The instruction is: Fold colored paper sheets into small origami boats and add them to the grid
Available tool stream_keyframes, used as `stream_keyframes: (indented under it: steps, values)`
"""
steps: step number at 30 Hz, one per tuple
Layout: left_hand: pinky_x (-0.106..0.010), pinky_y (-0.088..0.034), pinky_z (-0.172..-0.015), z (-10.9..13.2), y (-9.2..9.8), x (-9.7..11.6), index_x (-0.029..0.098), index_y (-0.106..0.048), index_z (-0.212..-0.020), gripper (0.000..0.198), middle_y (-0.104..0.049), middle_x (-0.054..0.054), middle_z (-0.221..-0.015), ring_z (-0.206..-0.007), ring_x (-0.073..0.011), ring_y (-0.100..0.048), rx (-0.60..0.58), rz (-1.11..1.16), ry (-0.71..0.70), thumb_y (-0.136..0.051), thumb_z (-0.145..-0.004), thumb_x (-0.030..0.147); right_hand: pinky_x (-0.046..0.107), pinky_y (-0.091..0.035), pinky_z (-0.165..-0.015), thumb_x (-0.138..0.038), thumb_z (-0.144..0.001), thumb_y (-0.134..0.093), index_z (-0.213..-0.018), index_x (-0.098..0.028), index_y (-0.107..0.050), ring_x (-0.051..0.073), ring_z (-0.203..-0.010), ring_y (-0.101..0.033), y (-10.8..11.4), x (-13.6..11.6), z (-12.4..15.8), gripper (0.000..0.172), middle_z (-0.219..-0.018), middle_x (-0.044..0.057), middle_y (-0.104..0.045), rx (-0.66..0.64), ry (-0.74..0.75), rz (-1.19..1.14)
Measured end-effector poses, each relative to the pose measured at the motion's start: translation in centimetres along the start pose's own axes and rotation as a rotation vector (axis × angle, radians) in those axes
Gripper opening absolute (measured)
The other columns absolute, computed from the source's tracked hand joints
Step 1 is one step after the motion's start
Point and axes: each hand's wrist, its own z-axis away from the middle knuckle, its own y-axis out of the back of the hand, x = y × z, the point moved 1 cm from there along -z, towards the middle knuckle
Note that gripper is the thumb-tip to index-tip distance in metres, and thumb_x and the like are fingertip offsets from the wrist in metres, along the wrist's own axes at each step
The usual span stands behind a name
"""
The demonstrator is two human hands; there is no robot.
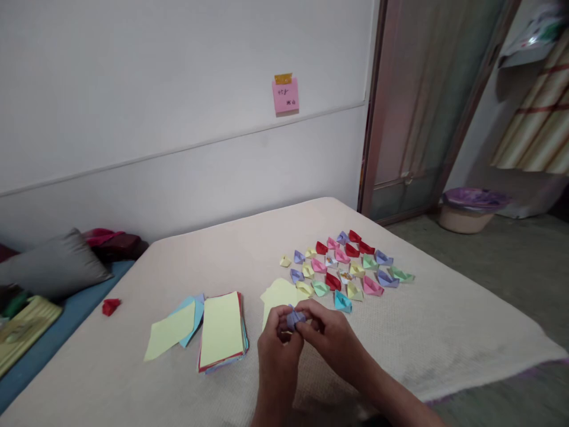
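Note:
A small folded piece of purple paper (295, 319) is held between both hands near the front of the bed. My left hand (281, 344) has its fingers curled round the paper's left side, and my right hand (323, 327) pinches its right side. Just beyond them lie loose pale yellow sheets (280, 292), partly hidden by my left hand. Several small folded paper boats in many colours stand in rows behind and to the right; a turquoise one (342, 301) is among the nearest to my right hand.
A stack of coloured paper (222, 329) lies left of my hands, beside loose yellow (171, 332) and blue sheets. A crumpled red paper piece (111, 306) is at the bed's left edge. A grey pillow (66, 264) lies further left, a lined bin (466, 210) on the floor at right.

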Motion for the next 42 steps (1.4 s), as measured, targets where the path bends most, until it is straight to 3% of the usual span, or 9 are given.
stream_keyframes:
  steps: [6,16,25,29,35,38,42]
  values:
    - [-0.026,-0.048,-0.071,0.1,0.2,0.6,0.018,-0.058,-0.092,0.023,-0.065,-0.002,-0.08,-0.078,-0.0174,-0.063,-0.033,0.194,0.063,-0.062,-0.07,0.013,0.024,-0.036,-0.057,-0.022,-0.083,-0.054,-0.093,-0.024,-0.062,0.014,-0.057,-0.052,0.2,0.1,-0.1,0.013,-0.068,-0.003,-0.062,-0.035,0.071,0.136]
    - [-0.025,-0.047,-0.065,0.0,0.3,1.0,0.018,-0.057,-0.088,0.023,-0.064,-0.001,-0.072,-0.072,-0.0162,-0.063,-0.046,0.291,0.057,-0.06,-0.068,0.008,0.025,-0.035,-0.055,-0.022,-0.087,-0.049,-0.097,-0.024,-0.06,0.015,-0.055,-0.052,0.3,0.0,0.0,0.015,-0.062,-0.003,-0.059,-0.042,0.056,0.005]
    - [-0.025,-0.048,-0.07,-0.1,0.1,0.7,0.019,-0.054,-0.088,0.024,-0.066,-0.001,-0.078,-0.075,-0.0161,-0.064,0.024,0.242,0.066,-0.058,-0.067,0.008,0.027,-0.037,-0.062,-0.006,-0.068,-0.052,-0.1,-0.024,-0.054,0.016,-0.065,-0.053,-1.0,1.2,0.0,0.037,-0.079,-0.002,-0.064,0.092,-0.066,-0.031]
    - [-0.024,-0.047,-0.065,-0.2,0.1,0.5,0.018,-0.054,-0.086,0.022,-0.066,-0.002,-0.076,-0.072,-0.0155,-0.063,0.039,0.182,0.079,-0.059,-0.068,0.009,0.028,-0.039,-0.065,-0.007,-0.072,-0.047,-0.103,-0.023,-0.05,0.016,-0.069,-0.054,-1.3,1.2,-0.1,0.035,-0.076,-0.003,-0.06,0.12,-0.1,-0.242]
    - [-0.025,-0.048,-0.065,-0.3,0.1,0.0,0.018,-0.054,-0.083,0.019,-0.065,-0.001,-0.073,-0.071,-0.0154,-0.062,0.087,0.198,0.09,-0.059,-0.067,0.009,0.027,-0.04,-0.062,-0.008,-0.067,-0.054,-0.102,-0.021,-0.047,0.015,-0.067,-0.053,-2.0,1.3,-0.5,0.038,-0.071,-0.004,-0.056,0.031,-0.201,-0.61]
    - [-0.025,-0.047,-0.062,-0.3,0.1,0.1,0.017,-0.054,-0.083,0.019,-0.064,-0.001,-0.072,-0.068,-0.0151,-0.063,0.095,0.278,0.12,-0.062,-0.067,0.012,0.029,-0.041,-0.064,-0.01,-0.065,-0.057,-0.1,-0.02,-0.049,0.016,-0.067,-0.055,-2.2,1.5,-0.6,0.037,-0.07,-0.004,-0.058,0.027,-0.251,-0.659]
    - [-0.025,-0.047,-0.06,-0.3,0.1,0.1,0.017,-0.054,-0.084,0.021,-0.064,-0.001,-0.071,-0.066,-0.0144,-0.062,0.096,0.313,0.145,-0.065,-0.066,0.015,0.028,-0.04,-0.062,-0.014,-0.065,-0.059,-0.096,-0.02,-0.052,0.016,-0.064,-0.054,-2.3,1.4,-0.5,0.033,-0.067,-0.004,-0.057,0.123,-0.294,-0.652]
